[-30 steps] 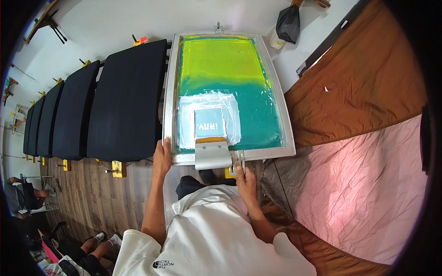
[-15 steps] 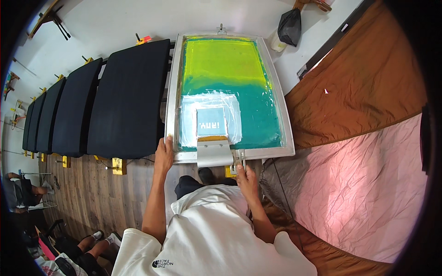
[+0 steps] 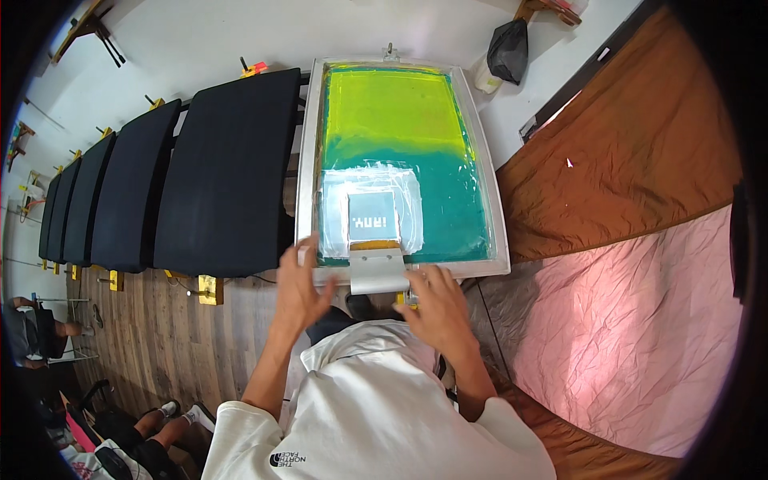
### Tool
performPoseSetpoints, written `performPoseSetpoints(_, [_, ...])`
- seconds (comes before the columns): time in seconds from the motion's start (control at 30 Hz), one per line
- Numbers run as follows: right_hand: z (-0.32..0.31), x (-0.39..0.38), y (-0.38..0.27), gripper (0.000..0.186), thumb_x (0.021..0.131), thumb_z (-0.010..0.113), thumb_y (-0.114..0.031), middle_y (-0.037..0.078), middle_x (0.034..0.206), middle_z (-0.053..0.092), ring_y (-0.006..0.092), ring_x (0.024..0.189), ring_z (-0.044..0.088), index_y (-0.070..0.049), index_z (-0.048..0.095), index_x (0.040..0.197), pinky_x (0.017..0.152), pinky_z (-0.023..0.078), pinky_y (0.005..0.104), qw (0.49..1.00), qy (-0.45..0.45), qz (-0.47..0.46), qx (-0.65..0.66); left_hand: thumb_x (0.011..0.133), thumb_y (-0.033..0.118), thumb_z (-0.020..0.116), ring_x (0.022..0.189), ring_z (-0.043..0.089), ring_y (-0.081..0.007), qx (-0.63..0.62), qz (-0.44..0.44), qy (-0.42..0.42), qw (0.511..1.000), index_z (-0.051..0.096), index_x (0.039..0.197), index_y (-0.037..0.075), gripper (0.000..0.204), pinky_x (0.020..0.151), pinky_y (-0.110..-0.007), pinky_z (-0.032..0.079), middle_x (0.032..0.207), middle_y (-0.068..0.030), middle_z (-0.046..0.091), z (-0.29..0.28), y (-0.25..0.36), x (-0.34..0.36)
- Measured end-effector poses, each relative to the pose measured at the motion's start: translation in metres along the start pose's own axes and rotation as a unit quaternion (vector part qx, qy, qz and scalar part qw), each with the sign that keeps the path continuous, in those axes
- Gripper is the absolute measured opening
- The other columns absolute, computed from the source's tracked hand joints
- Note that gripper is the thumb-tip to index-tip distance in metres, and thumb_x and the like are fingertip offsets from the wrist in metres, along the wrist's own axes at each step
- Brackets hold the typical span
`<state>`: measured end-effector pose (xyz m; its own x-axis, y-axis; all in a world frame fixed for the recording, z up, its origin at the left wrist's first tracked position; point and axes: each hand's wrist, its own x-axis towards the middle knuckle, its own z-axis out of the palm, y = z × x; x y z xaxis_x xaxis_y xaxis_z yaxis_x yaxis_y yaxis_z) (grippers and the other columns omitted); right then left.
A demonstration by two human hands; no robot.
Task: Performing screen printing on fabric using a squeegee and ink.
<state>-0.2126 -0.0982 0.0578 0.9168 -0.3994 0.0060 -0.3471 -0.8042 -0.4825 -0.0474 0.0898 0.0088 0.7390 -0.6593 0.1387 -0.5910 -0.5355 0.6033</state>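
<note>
Behind the left hand (image 3: 302, 290), the screen frame (image 3: 496, 204) is hidden at one corner.

On the right, a rust-brown cloth (image 3: 616, 128) spreads above a wrinkled pink sheet (image 3: 640, 320), the two meeting along a curved edge. A black plastic bag (image 3: 508, 52) hangs near the white wall (image 3: 224, 32). At lower left, a seated person's legs (image 3: 168, 430) extend over the wood-plank floor (image 3: 152, 344).

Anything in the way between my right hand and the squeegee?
Nothing visible stands between them: your right hand is at the right end of the metal squeegee, by the near rim of the screen-printing frame. Whether hand and squeegee touch isn't clear.
</note>
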Motion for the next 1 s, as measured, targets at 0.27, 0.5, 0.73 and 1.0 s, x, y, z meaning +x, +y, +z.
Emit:
performPoseSetpoints(0.27, [0.044,0.058,0.018,0.05,0.072,0.066,-0.001,0.02,0.118,0.056,0.0354,0.112,0.056,0.0,0.057,0.122,0.088,0.05,0.0469,0.984,-0.102,-0.132,-0.069,0.069,0.0,0.066,0.118,0.054,-0.039,0.042,0.139,-0.114,0.983,0.046,0.139,0.006,0.073,0.1,-0.045,0.044,0.13,-0.0221,0.052,0.04,0.029,0.016])
performPoseSetpoints(0.5, [0.049,0.095,0.024,0.027,0.07,0.062,0.004,0.022,0.09,0.064,0.0399,0.089,0.064,0.002,0.068,0.097,0.078,0.053,0.0457,0.991,-0.084,-0.103,0.002,0.071,-0.002,0.062,0.086,0.066,-0.0386,0.048,0.05,-0.197,0.978,0.063,0.094,-0.002,0.023,0.073,-0.043,0.055,0.091,-0.0216,0.066,0.043,0.026,0.057])
performPoseSetpoints(0.73, [0.021,0.126,0.02,0.027,0.065,0.06,0.007,0.027,0.085,0.066,0.0435,0.086,0.066,0.002,0.069,0.09,0.078,0.053,0.048,0.98,-0.183,-0.075,0.002,0.072,0.003,0.06,0.071,0.066,-0.0409,0.105,0.169,-0.224,0.954,0.069,0.091,0.003,0.021,0.07,-0.046,0.055,0.077,-0.0218,0.067,0.046,0.005,0.097])
performPoseSetpoints(1.0, [0.033,0.184,0.031,0.023,0.068,0.066,0.002,0.026,0.088,0.068,0.0416,0.086,0.068,0.0,0.072,0.09,0.076,0.055,0.0479,0.989,-0.121,-0.075,-0.041,0.069,-0.006,0.06,0.08,0.068,-0.0416,0.027,0.089,-0.124,0.988,0.071,0.101,0.002,0.035,0.075,-0.046,0.056,0.083,-0.025,0.068,0.036,0.008,0.141])
